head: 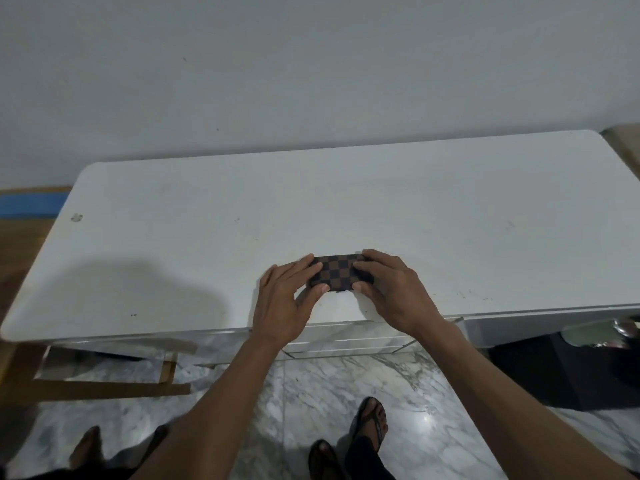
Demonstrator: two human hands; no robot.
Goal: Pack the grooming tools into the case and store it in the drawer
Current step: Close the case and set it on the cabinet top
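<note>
Nearest the camera, 2 sandalled feet (370,424) stand on a grey-veined marble floor (311,393), with 2 bare forearms reaching forward over them. At the near edge of the white table (173,209), below the tabletop, a drawer front (346,336) shows between the arms; whether it is open or closed cannot be told.

On the tabletop, close to its near edge and about mid-width, lies the case (337,270), small, flat and checkered in brown and black, and it looks closed. The left hand (287,299) grips its left end, fingers lying over the top and thumb at the near edge. The right hand (391,289) grips its right end the same way, so both hands close on the case from opposite sides.

To the far left of the table, a blue strip (31,204) runs along the floor. Beyond the table rises a plain pale wall (311,64).
</note>
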